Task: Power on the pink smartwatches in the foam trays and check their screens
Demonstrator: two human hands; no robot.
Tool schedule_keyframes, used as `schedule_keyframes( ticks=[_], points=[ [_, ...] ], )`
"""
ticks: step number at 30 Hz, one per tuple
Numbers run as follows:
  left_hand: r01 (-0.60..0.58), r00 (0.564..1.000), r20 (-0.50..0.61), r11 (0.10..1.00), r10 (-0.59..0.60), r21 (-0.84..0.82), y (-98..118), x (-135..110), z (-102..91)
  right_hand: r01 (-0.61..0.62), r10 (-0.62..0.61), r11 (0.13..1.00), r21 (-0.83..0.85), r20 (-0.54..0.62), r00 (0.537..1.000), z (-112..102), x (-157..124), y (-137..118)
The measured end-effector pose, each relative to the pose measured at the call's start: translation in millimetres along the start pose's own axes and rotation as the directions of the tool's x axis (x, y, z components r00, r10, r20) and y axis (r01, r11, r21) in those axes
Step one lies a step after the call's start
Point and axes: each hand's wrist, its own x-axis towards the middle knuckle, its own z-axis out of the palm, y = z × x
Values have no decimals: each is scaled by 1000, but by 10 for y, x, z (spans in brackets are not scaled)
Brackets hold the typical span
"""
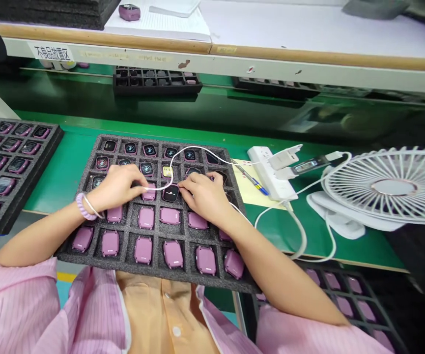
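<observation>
A black foam tray (pixel 124 263) holds rows of purple smartwatch bodies without straps. In the front rows purple backs face up; farther back, screens face up, several lit. My left hand (pixel 118 189) is closed in a pinch on the end of a white charging cable (pixel 193 147), over a face-down smartwatch (pixel 149 193). My right hand (pixel 208 196) has bent fingers at the right edge of a face-up smartwatch (pixel 170 193) with a dark screen and small white text. Its thumb is partly hidden. A second white cable (pixel 240 211) passes beneath the right wrist.
A white power strip (pixel 273 174) with plugged-in chargers stands right of the tray, beside pens (pixel 252 178) on yellow paper (pixel 247 194). A white fan (pixel 392 189) is farther right. Another watch tray (pixel 9 226) lies left, another (pixel 348 295) lower right. A shelf (pixel 308 61) crosses above.
</observation>
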Motion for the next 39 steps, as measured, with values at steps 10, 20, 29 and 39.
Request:
schedule_keyframes(
  ticks=[10,20,29,39],
  points=[
    [-212,972,21,825,236,524,267,48,194,-27,28,1000,15,-55,998,75,-59,-34],
    [9,999,47,1000,-9,1,-250,265,61,32,-38,999,-34,-184,982,44,-75,-95],
    [30,998,58,999,-29,-20,-310,243,176,242,-259,961,-136,-126,957,-5,-91,-69],
    [18,999,39,999,-17,-40,-316,244,202,264,-258,951,-161,59,964,-229,-55,-100]
  ],
)
